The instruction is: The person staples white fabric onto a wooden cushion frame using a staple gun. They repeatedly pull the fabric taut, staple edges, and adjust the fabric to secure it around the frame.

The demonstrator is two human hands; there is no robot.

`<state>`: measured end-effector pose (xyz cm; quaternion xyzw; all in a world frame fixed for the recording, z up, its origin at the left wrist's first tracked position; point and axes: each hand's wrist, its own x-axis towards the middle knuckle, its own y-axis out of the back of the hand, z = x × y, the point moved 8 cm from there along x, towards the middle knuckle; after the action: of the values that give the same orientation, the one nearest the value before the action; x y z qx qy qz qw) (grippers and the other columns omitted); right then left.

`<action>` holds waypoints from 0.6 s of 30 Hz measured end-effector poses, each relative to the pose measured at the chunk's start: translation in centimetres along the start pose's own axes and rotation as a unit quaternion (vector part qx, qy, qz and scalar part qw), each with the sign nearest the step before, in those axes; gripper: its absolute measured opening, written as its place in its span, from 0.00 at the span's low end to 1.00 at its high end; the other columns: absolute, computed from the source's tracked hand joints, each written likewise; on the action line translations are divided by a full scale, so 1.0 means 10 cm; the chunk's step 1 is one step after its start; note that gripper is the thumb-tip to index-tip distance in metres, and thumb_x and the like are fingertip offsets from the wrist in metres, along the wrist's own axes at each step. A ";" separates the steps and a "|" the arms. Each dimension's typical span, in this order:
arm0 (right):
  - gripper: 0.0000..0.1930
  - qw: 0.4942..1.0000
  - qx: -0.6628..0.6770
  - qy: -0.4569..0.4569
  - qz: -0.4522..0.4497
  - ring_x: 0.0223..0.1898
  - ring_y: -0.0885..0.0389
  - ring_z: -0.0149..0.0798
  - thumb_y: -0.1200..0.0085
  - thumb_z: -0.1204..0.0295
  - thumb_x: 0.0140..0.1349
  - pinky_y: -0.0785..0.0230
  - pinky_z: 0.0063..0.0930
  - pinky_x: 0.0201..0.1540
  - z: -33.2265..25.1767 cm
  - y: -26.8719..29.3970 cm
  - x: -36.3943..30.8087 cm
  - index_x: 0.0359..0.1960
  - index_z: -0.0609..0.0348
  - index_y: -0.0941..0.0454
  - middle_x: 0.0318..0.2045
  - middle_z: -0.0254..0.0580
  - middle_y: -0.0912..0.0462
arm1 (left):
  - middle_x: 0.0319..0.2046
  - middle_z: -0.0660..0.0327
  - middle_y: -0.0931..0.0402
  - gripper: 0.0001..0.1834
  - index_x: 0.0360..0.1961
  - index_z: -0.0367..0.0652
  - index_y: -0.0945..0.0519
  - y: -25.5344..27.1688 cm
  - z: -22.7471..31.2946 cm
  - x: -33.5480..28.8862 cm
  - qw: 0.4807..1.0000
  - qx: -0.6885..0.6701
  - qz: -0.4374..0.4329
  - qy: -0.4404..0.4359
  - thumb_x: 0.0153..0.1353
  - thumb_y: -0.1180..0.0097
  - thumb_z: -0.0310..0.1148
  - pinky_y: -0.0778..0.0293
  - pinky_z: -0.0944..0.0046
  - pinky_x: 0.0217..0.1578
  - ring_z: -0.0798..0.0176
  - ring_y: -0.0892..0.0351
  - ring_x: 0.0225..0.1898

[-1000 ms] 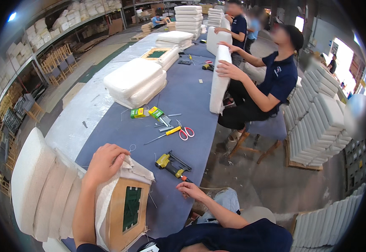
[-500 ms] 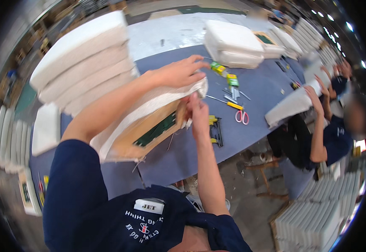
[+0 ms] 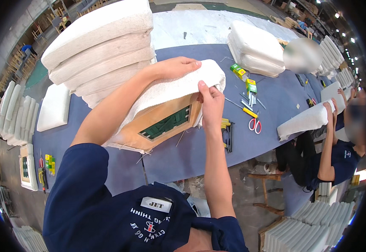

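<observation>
A white fabric-covered seat cushion (image 3: 166, 93) stands tilted on the blue-grey table, its underside turned toward me. That underside has a pale wooden frame (image 3: 130, 130) around a green webbed opening (image 3: 166, 122), with loose threads along the lower edge. My left hand (image 3: 176, 68) lies over the cushion's upper edge and grips it; some fingers are hidden behind. At the right corner, my right hand (image 3: 211, 103) pinches the white fabric between thumb and fingers. A black and yellow staple gun (image 3: 228, 135) lies just right of my right forearm.
Stacked white cushions (image 3: 103, 38) rise at the left, with another stack (image 3: 256, 48) at the far right. Red-handled scissors (image 3: 255, 125), a yellow-handled tool (image 3: 250, 112) and small green-yellow boxes (image 3: 251, 87) lie on the table (image 3: 183, 157). A co-worker (image 3: 334, 151) handles a white cushion at the right.
My left hand's fingers, spread before, have come down onto the cushion's top edge. My right hand has shifted up to the corner fabric. The view has turned slightly, shifting the scene right.
</observation>
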<state>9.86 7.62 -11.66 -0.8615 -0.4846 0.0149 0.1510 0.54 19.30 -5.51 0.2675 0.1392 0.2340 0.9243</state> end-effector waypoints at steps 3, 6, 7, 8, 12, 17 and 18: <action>0.19 0.997 0.057 0.043 0.002 0.25 0.36 0.20 0.40 0.59 0.72 0.44 0.22 0.28 0.20 0.04 -0.09 0.29 0.64 0.18 0.23 0.23 0.24 | 0.65 0.39 0.27 0.42 0.75 0.33 0.38 -0.02 -0.02 -0.03 0.993 0.088 0.061 -0.046 0.77 0.61 0.61 0.33 0.52 0.65 0.38 0.26 0.66; 0.15 0.990 0.129 0.045 0.037 0.29 0.30 0.19 0.41 0.62 0.73 0.39 0.20 0.31 0.21 0.13 -0.28 0.39 0.64 0.15 0.29 0.24 0.19 | 0.67 0.36 0.31 0.41 0.80 0.38 0.50 -0.18 0.14 -0.09 0.989 0.149 0.002 -0.017 0.79 0.62 0.57 0.37 0.53 0.69 0.38 0.31 0.69; 0.13 0.987 0.134 0.079 0.033 0.34 0.25 0.21 0.41 0.64 0.73 0.32 0.20 0.39 0.25 0.14 -0.28 0.46 0.64 0.15 0.34 0.26 0.16 | 0.70 0.31 0.37 0.44 0.80 0.38 0.56 -0.21 0.21 -0.16 0.987 0.155 -0.010 -0.037 0.78 0.59 0.57 0.40 0.51 0.71 0.35 0.35 0.71; 0.13 0.985 0.157 0.068 -0.004 0.40 0.23 0.23 0.41 0.64 0.73 0.29 0.23 0.46 0.36 0.13 -0.30 0.47 0.63 0.15 0.39 0.28 0.16 | 0.73 0.32 0.42 0.48 0.80 0.35 0.56 -0.21 0.24 -0.23 0.981 0.182 0.007 -0.065 0.76 0.57 0.59 0.39 0.50 0.71 0.33 0.34 0.71; 0.13 0.991 0.117 0.021 -0.067 0.43 0.24 0.21 0.42 0.65 0.74 0.30 0.21 0.49 0.65 0.03 -0.31 0.50 0.61 0.16 0.40 0.24 0.18 | 0.76 0.33 0.50 0.60 0.79 0.31 0.61 -0.21 0.07 -0.20 0.974 0.182 0.028 -0.135 0.65 0.38 0.57 0.43 0.51 0.74 0.36 0.43 0.76; 0.16 0.990 0.111 0.068 -0.056 0.31 0.32 0.18 0.43 0.61 0.75 0.39 0.20 0.34 0.58 0.35 -0.29 0.34 0.60 0.19 0.27 0.21 0.25 | 0.69 0.26 0.40 0.64 0.80 0.36 0.65 -0.51 0.36 0.07 0.972 0.220 -0.027 -0.078 0.60 0.33 0.53 0.37 0.50 0.70 0.29 0.35 0.70; 0.16 0.992 0.081 0.072 -0.072 0.31 0.32 0.19 0.43 0.60 0.75 0.39 0.21 0.34 0.58 0.44 -0.35 0.34 0.61 0.19 0.27 0.22 0.25 | 0.69 0.26 0.39 0.65 0.80 0.37 0.64 -0.59 0.42 0.07 0.970 0.226 -0.032 -0.081 0.59 0.32 0.53 0.36 0.49 0.69 0.28 0.34 0.70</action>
<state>10.71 3.97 -18.82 -0.8084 -0.5300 -0.0193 0.2554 4.84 13.44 -5.43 0.4830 0.1215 0.1443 0.8551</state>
